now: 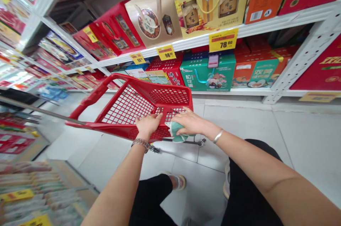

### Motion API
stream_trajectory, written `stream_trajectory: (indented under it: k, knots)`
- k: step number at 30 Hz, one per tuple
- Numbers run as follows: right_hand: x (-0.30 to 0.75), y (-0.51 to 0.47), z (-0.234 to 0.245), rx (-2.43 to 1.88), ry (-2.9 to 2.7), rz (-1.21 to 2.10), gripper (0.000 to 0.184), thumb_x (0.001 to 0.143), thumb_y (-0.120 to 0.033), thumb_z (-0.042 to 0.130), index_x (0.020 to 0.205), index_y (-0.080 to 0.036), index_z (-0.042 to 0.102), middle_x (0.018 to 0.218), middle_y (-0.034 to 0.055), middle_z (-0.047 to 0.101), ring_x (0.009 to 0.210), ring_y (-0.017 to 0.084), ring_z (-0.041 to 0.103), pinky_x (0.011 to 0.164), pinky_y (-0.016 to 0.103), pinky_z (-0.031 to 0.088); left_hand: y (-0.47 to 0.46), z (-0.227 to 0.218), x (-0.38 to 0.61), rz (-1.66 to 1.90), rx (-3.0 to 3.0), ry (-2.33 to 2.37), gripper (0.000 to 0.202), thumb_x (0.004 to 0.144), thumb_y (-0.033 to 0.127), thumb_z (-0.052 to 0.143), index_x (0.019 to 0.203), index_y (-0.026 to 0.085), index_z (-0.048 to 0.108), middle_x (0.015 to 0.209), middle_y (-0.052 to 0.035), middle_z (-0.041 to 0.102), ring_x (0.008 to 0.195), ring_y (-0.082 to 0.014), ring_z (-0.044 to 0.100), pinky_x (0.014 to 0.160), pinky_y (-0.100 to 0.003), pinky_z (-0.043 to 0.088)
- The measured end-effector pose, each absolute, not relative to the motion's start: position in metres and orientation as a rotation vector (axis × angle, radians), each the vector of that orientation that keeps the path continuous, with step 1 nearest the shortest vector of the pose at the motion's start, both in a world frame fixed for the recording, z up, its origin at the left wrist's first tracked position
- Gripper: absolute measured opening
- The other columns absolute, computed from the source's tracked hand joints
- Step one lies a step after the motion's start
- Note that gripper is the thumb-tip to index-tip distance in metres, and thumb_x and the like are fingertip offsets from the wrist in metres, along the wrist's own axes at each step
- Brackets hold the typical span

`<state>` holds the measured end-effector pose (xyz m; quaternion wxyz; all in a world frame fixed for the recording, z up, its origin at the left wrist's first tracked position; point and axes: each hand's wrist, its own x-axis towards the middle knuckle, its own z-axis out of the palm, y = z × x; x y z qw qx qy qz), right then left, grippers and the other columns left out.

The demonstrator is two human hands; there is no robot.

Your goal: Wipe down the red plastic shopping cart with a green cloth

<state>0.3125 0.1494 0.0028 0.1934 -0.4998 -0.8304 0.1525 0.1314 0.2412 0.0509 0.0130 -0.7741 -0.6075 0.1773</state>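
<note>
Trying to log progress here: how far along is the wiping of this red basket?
Done: cannot tell; no wiped patch stands out on the red basket. In hand: the right hand presses a green cloth on the near rim, while the left hand grips the rim beside it. Left, probably: the mesh walls, far rim and handle, all away from the cloth.

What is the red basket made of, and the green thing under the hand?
The red basket looks like moulded plastic: one even glossy red, with a grid of small holes. The green cloth under the right hand looks like soft fabric, perhaps microfibre: it bunches and folds, with no shine.
</note>
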Motion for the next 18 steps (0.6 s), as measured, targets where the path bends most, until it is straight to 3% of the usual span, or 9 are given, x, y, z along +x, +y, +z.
stream_trajectory:
  k: [5,11,18]
  knots:
    - [0.331,0.148,0.009,-1.424,-2.333,0.595,0.041,0.078,-0.027,0.081,0.115,-0.027,0.066,0.118,0.0040,0.071,0.117,0.026,0.062,0.115,0.057,0.020,0.240,0.051,0.127,0.619,-2.427,-1.873,0.063,0.097,0.061,0.018,0.128,0.036,0.067,0.130,-0.0096,0.071,0.122,-0.0316,0.063,0.111,-0.057,0.034]
    - [0.359,0.156,0.003,-1.413,-2.289,0.524,0.040,0.076,-0.008,0.069,0.111,-0.027,0.068,0.123,0.0034,0.069,0.121,0.024,0.059,0.116,0.058,0.015,0.241,0.053,0.136,0.670,-2.424,-1.883,0.071,0.095,0.066,0.018,0.124,0.030,0.071,0.127,-0.0138,0.072,0.122,-0.0343,0.063,0.111,-0.058,0.034]
    - [0.356,0.163,-0.003,-1.346,-2.309,0.472,0.031,0.075,-0.008,0.071,0.101,-0.023,0.070,0.108,0.0036,0.072,0.110,0.023,0.061,0.115,0.050,0.026,0.251,0.054,0.132,0.707,-2.420,-1.930,0.074,0.090,0.074,0.019,0.122,0.034,0.072,0.129,-0.0112,0.071,0.121,-0.0342,0.064,0.102,-0.050,0.045]
